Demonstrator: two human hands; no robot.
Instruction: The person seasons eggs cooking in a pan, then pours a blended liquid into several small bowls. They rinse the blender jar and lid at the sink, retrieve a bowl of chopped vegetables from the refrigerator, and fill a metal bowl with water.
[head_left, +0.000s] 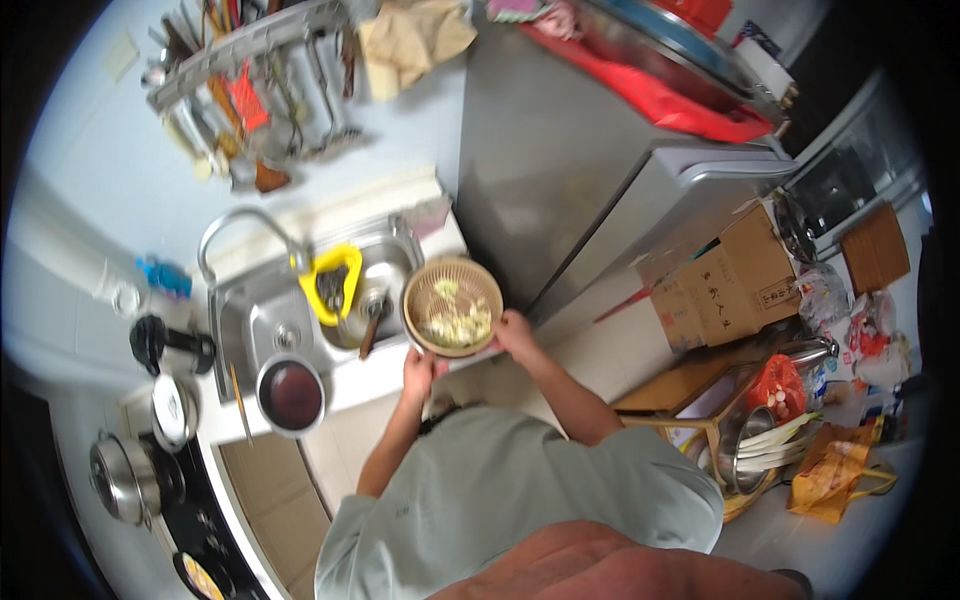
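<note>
A round tan colander (452, 304) with chopped pale-green vegetable pieces (459, 325) in it is at the right end of the counter, beside the sink. My left hand (421, 373) grips its lower left edge, and my right hand (513, 333) grips its right edge. Left of it, a yellow sink strainer (351, 281) with dark contents and a tool with a wooden handle (370, 332) are at the right basin of the steel sink (259, 322). What supports the colander from below is hidden.
A pot of dark reddish liquid (291, 395) and chopsticks (240, 402) are on the counter at left. Beyond are a lidded steel pot (124, 480) and a pan (201, 577) at the stove. A refrigerator (555, 150) stands behind at right; cardboard boxes (724, 289) are farther right.
</note>
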